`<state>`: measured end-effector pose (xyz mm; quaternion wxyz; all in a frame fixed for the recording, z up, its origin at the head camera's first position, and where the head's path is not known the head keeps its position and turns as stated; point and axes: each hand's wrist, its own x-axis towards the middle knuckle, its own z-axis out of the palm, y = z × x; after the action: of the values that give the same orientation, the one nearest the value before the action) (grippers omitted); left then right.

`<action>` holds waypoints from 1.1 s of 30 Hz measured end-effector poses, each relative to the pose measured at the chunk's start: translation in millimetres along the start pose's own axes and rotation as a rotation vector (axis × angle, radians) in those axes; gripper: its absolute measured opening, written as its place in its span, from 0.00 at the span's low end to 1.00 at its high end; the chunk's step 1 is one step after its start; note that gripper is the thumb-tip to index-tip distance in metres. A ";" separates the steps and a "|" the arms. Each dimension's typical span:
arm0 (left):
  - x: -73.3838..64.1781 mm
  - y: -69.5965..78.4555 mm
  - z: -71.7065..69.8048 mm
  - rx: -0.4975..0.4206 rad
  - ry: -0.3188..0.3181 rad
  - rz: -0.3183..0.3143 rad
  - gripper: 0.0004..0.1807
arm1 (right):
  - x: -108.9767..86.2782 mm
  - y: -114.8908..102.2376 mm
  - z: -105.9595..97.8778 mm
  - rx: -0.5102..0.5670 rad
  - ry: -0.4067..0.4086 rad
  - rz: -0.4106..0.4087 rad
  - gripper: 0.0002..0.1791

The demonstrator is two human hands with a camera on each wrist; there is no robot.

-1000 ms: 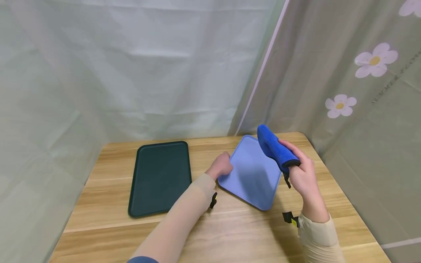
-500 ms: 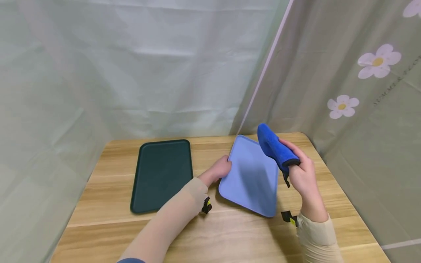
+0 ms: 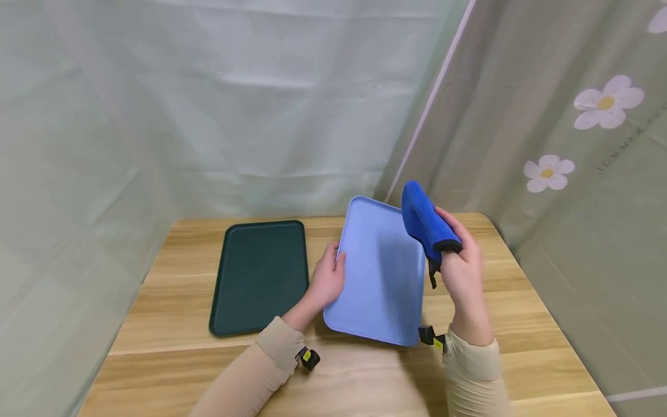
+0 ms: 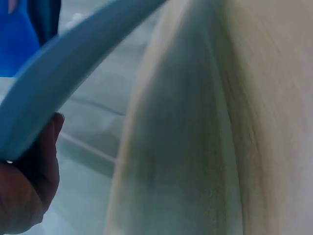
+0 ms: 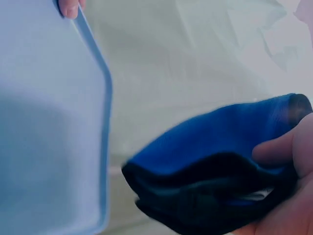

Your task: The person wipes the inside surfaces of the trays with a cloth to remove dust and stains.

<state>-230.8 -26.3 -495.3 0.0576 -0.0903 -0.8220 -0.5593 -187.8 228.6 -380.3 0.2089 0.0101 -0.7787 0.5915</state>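
Note:
My left hand (image 3: 325, 281) grips the left edge of a light blue rectangular tray (image 3: 375, 278), thumb over the rim and fingers underneath. The tray is tilted, its far end raised above the table. In the left wrist view the tray's rim (image 4: 73, 58) crosses over curled fingers (image 4: 46, 166). My right hand (image 3: 461, 272) holds a folded blue cloth (image 3: 424, 217) with black edging and a dangling black strap. It hangs over the tray's right side in the head view. The right wrist view shows the cloth (image 5: 220, 132) bent over, a dark underside facing the camera.
A dark green tray (image 3: 260, 278) lies flat on the wooden table (image 3: 172, 301), left of the blue tray. Pale curtains (image 3: 286, 116) hang behind the table and along both sides. Each wrist wears a small black device (image 3: 310, 358).
My left hand has drawn the blue tray left and lifted its far end, turning it straighter. The right hand, holding the cloth, has shifted slightly left and up.

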 end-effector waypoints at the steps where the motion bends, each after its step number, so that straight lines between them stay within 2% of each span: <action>1: -3.7 1.2 -4.1 0.006 0.025 0.026 0.18 | 0.7 -1.9 5.6 0.009 0.022 -0.023 0.39; 7: -21.1 10.3 -16.7 0.011 0.171 0.156 0.18 | 1.1 -7.8 41.3 -0.029 0.189 -0.270 0.40; 12: -30.4 18.1 -18.3 -0.045 0.216 0.200 0.23 | -3.5 -7.9 61.7 -0.074 0.228 -0.378 0.41; 18: -33.3 24.5 -22.7 -0.066 0.215 0.248 0.29 | -6.8 -8.8 74.4 -0.115 0.168 -0.443 0.43; 23: -34.6 24.3 -24.8 -0.053 0.219 0.294 0.30 | -8.5 -8.8 79.8 -0.147 0.080 -0.486 0.44; 29: -39.5 23.3 -24.1 -0.025 0.202 0.400 0.30 | -12.3 -7.5 85.8 -0.181 -0.014 -0.566 0.42; 33: -42.4 24.5 -23.1 -0.035 0.193 0.427 0.31 | -13.2 -7.1 87.2 -0.216 -0.108 -0.633 0.44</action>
<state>-184.3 -42.6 -472.9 0.2515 -0.2089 -0.7651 -0.5547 -201.2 142.7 -396.8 0.3404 0.2606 -0.8050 0.4101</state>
